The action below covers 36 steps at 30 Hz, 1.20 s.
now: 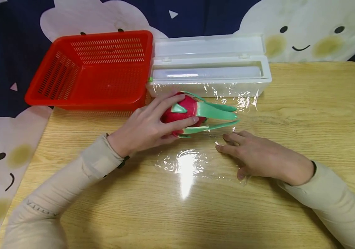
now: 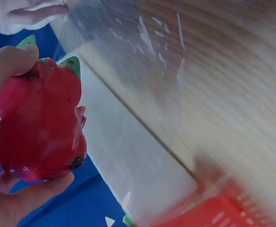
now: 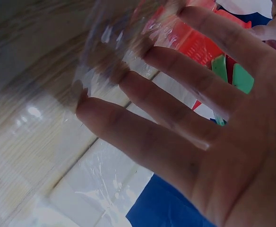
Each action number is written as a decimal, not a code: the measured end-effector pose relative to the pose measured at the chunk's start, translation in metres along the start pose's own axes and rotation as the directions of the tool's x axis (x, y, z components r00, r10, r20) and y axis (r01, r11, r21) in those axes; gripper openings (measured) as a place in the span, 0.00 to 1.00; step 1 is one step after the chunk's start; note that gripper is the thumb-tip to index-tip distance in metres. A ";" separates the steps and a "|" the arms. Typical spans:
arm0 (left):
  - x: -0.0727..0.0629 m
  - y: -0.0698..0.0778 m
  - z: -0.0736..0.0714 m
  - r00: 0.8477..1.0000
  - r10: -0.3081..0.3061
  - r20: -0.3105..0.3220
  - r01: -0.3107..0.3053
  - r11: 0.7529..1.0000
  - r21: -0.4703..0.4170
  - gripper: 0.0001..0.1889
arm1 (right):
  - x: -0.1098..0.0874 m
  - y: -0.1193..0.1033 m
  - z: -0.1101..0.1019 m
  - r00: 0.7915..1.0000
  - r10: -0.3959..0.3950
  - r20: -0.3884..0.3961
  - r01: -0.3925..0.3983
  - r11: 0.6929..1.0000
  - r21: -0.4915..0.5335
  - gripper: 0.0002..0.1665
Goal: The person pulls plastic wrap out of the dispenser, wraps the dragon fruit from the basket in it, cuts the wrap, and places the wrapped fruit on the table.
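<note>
In the head view my left hand (image 1: 146, 126) grips a red dragon fruit (image 1: 190, 105) from its left side, and the fruit's long green leaf tips point to the right. The left wrist view shows the fruit's glossy red end (image 2: 41, 123) between thumb and fingers. A sheet of clear cling film (image 1: 193, 162) stretches from the white box toward me, under the fruit. My right hand (image 1: 262, 155) is at the film's right side, palm down. Its fingers are extended in the right wrist view, with the fingertips (image 3: 93, 111) against the film.
Behind the fruit stands a white cling film box (image 1: 267, 74) with its lid (image 1: 208, 46) raised and a roll (image 1: 206, 73) inside. A red perforated basket (image 1: 87, 103) sits to its left. Everything rests on a wooden table (image 1: 314, 114), with a cloud-patterned cloth (image 1: 202, 17) behind.
</note>
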<state>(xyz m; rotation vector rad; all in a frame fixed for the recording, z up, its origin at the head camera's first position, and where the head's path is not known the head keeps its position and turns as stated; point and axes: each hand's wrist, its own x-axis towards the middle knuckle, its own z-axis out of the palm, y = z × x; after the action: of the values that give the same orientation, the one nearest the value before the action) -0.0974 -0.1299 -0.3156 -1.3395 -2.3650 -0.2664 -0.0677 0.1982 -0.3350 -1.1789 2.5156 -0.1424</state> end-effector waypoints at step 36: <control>0.005 0.016 0.034 0.997 -0.053 0.060 0.062 0.986 -0.154 0.35 | 0.001 0.000 0.000 1.000 -0.015 -0.011 0.015 1.000 0.004 0.54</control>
<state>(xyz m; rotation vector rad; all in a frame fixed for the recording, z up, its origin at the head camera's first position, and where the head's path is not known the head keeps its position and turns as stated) -0.0949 -0.1055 -0.3441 -1.3653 -2.4763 -0.4445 -0.0686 0.1975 -0.3354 -1.1983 2.5152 -0.1580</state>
